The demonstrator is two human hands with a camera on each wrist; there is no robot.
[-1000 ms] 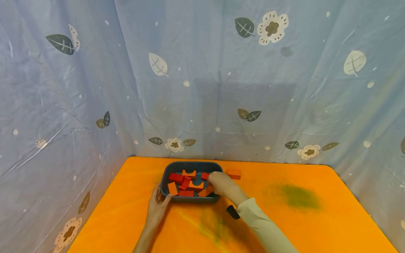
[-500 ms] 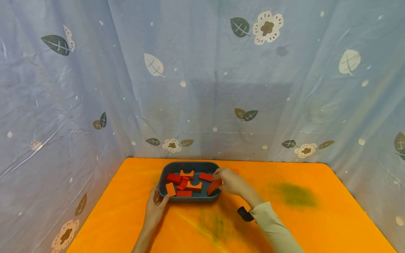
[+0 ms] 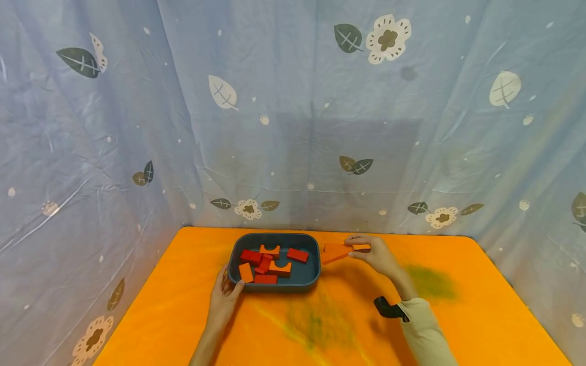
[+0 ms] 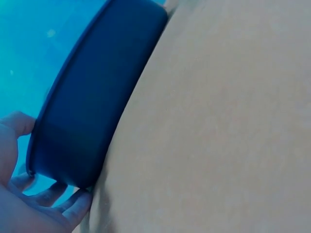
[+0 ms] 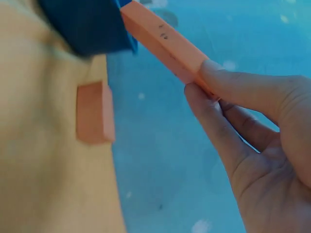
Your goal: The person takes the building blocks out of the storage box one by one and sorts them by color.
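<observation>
My left hand (image 3: 224,300) grips the left end of a dark blue rectangular bin (image 3: 279,288); in the left wrist view its thumb is at the rim and its fingers lie against the lower edge. My right hand (image 3: 377,256) pinches a long orange toy block (image 5: 167,41) between thumb and fingertips, raised just right of the bin. Inside the bin lie several blocks: red ones such as a red block (image 3: 297,255), two orange arch blocks, one of them a nearer arch block (image 3: 280,269), and a small orange block (image 3: 245,272).
Another orange block (image 5: 91,114) lies on the yellow-orange table (image 3: 274,325) right of the bin, partly covered by the held one in the head view. A pale blue patterned curtain (image 3: 293,127) rises behind the table and at both sides.
My right hand has lifted the long orange block out of the bin's right end and carried it right, past the rim. My left hand has stayed on the bin.
</observation>
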